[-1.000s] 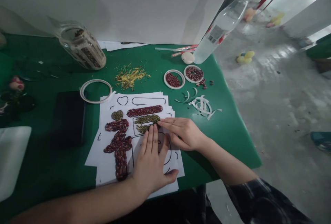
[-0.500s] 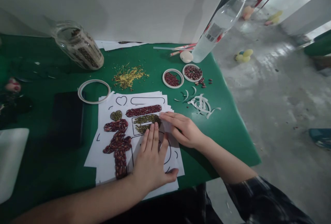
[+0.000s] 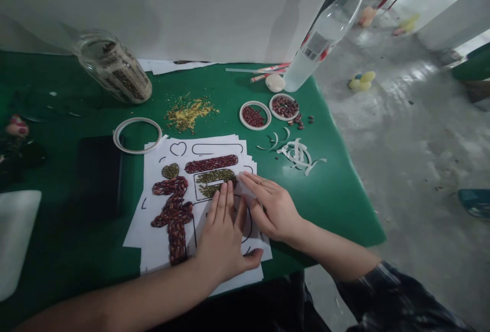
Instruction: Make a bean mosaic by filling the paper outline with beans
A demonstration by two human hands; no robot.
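Note:
A stack of white printed sheets (image 3: 132, 235) lies on the green table, its top sheet covered in black outlines. Dark red beans (image 3: 176, 240) fill a tall shape on the left, and small red beans (image 3: 212, 163) fill a long bar. Green mung beans (image 3: 216, 176) partly fill a boxed shape. My left hand (image 3: 218, 240) rests flat over the lower part of the sheet, fingers stretched, tips just under the mung beans. At their right edge, my right hand (image 3: 273, 207) lies with straight fingers touching the paper. Neither hand shows anything held.
Two round lids (image 3: 255, 116) of red beans sit beyond the sheets, near white paper strips (image 3: 297, 154). A plastic bottle (image 3: 319, 41) stands at the table's right edge. Yellow grains (image 3: 189, 113), a ring-shaped lid (image 3: 138, 136) and a glass jar (image 3: 115, 69) are further left.
My right hand has shifted slightly down and right, its fingertips moving from above the mung beans' right end to beside it. My left hand stays in place.

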